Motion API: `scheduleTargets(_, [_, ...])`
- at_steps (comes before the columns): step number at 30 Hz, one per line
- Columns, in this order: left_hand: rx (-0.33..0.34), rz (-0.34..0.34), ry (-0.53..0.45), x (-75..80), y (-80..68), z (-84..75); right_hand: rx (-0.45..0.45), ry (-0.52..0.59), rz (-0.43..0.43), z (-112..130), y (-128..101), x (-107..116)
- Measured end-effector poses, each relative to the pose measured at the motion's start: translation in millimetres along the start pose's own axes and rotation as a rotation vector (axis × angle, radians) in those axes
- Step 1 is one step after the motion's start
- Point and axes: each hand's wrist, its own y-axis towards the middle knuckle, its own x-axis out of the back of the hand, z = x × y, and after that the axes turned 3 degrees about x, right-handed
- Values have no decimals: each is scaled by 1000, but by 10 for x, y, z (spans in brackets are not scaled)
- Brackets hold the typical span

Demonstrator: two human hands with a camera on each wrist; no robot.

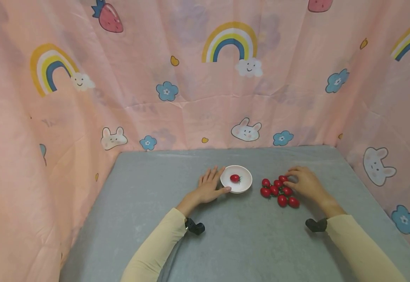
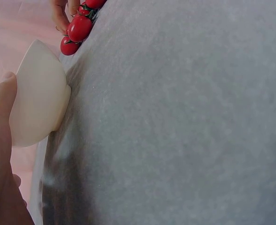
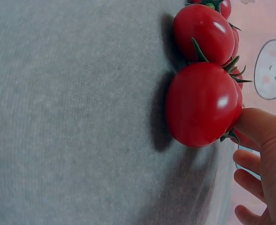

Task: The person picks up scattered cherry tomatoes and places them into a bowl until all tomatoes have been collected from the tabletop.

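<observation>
The left hand (image 1: 208, 190), fingers extended, touches the round white bowl (image 1: 242, 187); a glossy red oval tomato with green sepals (image 1: 234, 178) lies inside; the right hand (image 1: 305, 185) reaches into similar red tomatoes (image 1: 274, 190) beside it, whether pinching one I cannot tell; a careless nudge could roll neighbours away; uneven left-hand pressure could tip the bowl

1 bowl (image 1: 238, 188), 9 vis. toms (image 1: 274, 190), 2 hands (image 1: 209, 188), 2 cams (image 1: 196, 227)
</observation>
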Motion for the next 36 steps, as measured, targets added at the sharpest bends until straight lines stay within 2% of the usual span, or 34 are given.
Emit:
scheduleTargets(22, [-4,-4,-23,1,-15,-16,-13,-10,17,48,2,48])
scheduleTargets(36, [-9,4,-31,18,-27,-25,-22,7,13,165,32,153])
